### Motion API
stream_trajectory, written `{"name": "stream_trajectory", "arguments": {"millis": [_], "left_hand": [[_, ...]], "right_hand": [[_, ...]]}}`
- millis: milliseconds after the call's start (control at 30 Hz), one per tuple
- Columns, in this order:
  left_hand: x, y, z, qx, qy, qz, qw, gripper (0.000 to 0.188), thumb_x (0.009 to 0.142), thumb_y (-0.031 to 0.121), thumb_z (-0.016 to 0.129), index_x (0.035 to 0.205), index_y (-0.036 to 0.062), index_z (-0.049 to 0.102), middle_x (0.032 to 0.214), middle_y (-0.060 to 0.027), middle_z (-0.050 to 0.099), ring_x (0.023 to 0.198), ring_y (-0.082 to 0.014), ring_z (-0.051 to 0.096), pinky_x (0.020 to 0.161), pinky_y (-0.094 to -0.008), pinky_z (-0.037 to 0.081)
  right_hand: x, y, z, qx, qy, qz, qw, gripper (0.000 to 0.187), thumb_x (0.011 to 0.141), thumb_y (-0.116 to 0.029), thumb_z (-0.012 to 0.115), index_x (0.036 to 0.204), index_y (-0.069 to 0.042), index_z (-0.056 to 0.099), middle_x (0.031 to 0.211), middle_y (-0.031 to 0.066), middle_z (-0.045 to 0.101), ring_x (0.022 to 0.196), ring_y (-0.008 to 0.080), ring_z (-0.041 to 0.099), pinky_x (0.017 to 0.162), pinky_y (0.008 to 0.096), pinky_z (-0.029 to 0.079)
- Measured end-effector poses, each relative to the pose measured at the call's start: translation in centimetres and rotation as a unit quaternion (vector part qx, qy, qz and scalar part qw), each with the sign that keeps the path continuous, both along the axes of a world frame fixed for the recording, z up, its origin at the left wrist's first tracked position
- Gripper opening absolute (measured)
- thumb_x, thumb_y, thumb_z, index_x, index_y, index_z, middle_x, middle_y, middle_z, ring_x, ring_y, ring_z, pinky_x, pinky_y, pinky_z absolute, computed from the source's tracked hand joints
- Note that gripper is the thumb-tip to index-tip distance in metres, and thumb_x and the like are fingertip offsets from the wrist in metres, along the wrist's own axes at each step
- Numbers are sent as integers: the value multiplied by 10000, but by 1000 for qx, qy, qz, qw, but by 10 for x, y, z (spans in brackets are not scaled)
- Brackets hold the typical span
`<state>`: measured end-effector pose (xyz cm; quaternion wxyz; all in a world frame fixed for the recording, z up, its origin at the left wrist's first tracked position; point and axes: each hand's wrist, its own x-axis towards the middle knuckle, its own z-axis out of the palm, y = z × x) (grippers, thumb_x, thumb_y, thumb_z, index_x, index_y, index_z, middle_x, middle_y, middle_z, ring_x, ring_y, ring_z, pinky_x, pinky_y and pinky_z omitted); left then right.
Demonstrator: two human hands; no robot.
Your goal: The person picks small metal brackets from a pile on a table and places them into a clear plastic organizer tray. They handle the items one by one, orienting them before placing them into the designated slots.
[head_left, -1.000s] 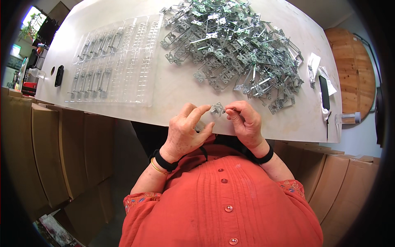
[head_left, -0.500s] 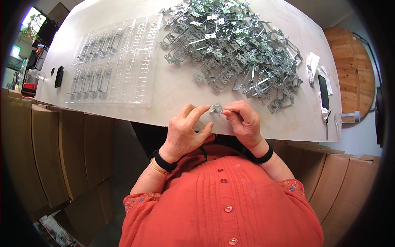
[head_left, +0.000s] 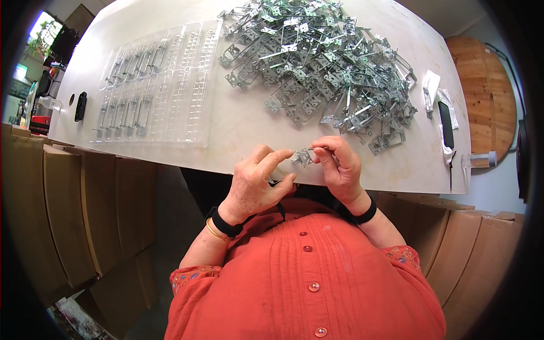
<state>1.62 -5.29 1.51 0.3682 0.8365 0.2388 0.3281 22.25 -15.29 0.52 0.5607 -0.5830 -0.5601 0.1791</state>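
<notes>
Silver-grey metal glinted between the two hands: a small bracket (head_left: 302, 158), held up over the near edge of the pale table (head_left: 243, 124). The right hand (head_left: 343, 170) had it, thumb and forefinger pinched together on its thin, rod-like end. The left hand (head_left: 256, 180) was curved, its thumb and forefinger apart; the forefinger's tip lay just beside the bracket's plate, and I could not tell whether it touched. Black bands (head_left: 228, 224) circled both wrists, with a yellow bangle (head_left: 215, 230) on the left one.

Beyond the hands, a large heap of similar metal parts (head_left: 328, 62) spread across the table. To its left lay a clear plastic tray (head_left: 184, 113), two rows of parts lying in its left half. Near the table's right edge, a dark flat object (head_left: 446, 123) rested among white wrappings. Cardboard boxes (head_left: 71, 209) stood below on both sides.
</notes>
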Motion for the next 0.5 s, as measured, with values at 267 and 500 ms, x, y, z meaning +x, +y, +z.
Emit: {"name": "stream_trajectory", "arguments": {"millis": [267,500], "left_hand": [[2,-1,3,5,7,-5,1000,455,770,76,868,1211,71,760,922,-92,660,705,-219,660,625,-346,537],[1,-1,3,9,10,-12,1000,451,768,70,864,1207,64,757,920,-96,662,709,-230,663,628,-353,542]], "right_hand": [[1,2,0,-15,-21,-4,1000,79,1027,-34,737,1102,-21,718,982,96,707,787,188,676,702,308,545],[0,2,2,-25,-27,-9,999,65,1017,-40,750,1067,-28,709,960,94,709,781,205,678,701,316,546]]}}
